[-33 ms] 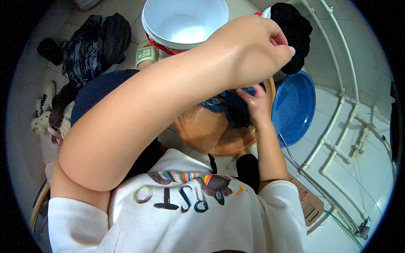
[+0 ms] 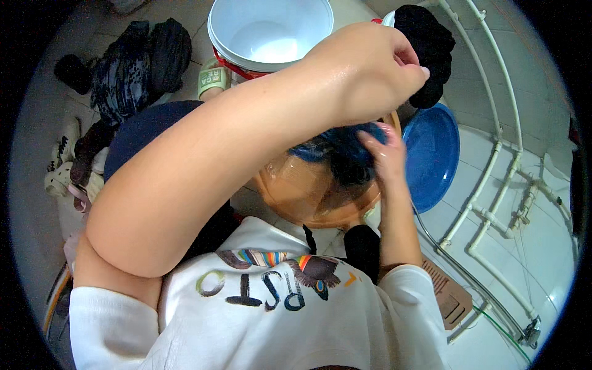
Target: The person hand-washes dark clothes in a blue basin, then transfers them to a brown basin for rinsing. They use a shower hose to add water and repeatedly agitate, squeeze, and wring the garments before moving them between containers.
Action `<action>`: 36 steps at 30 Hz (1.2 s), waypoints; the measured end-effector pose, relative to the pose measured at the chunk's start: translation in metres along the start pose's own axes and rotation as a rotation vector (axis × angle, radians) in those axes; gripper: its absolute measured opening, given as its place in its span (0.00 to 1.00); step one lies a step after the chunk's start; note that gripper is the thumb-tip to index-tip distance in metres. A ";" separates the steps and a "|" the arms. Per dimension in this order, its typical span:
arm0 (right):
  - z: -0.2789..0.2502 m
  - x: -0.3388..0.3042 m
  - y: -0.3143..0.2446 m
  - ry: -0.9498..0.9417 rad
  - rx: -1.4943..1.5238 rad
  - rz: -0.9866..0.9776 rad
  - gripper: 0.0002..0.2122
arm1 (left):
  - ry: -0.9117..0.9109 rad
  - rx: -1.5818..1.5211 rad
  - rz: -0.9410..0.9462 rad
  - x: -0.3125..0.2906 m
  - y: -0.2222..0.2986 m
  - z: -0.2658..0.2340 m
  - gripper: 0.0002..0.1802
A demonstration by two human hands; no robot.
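Note:
My left forearm stretches across the middle. My left hand is above the far right side of an orange-brown basin, its fingers curled closed; whether anything is inside them is hidden. Beyond that hand shows a bundle of black cloth. In the basin, my right hand is closed on a wet dark blue cloth at the right side. My left arm hides the basin's far side and part of the cloth.
A white bucket stands beyond my arm, beside a light green slipper. Right of the basin leans a blue basin, near white pipes and a brown ridged board. Dark clothes and shoes lie left.
My right hand has moved a little to the right, with blue cloth now bunched at its fingers. My left hand has hardly moved.

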State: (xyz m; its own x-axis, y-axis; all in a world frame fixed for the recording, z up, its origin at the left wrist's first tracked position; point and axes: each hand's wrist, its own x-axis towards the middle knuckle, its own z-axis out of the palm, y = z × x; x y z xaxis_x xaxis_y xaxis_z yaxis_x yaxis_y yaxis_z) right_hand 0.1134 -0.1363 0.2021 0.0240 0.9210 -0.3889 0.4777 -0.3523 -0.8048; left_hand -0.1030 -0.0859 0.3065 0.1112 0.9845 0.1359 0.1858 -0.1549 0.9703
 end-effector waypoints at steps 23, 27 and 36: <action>0.087 0.085 0.117 -0.205 -0.599 -0.518 0.15 | -0.169 -0.173 -0.198 -0.003 -0.007 -0.001 0.14; 0.138 0.091 0.116 -0.057 -0.712 -0.081 0.19 | -0.075 -0.155 -0.106 -0.004 -0.014 0.004 0.15; 0.147 0.099 0.143 -0.202 -0.934 -0.085 0.18 | -0.078 -0.229 -0.159 -0.009 -0.017 0.003 0.15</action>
State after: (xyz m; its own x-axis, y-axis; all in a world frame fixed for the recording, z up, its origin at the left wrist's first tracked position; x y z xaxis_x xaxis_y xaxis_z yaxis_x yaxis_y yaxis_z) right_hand 0.0550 -0.1198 -0.0175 -0.1534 0.8604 -0.4860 0.9801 0.0699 -0.1856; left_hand -0.1047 -0.0918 0.2879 0.1749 0.9842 -0.0287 -0.0170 0.0322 0.9993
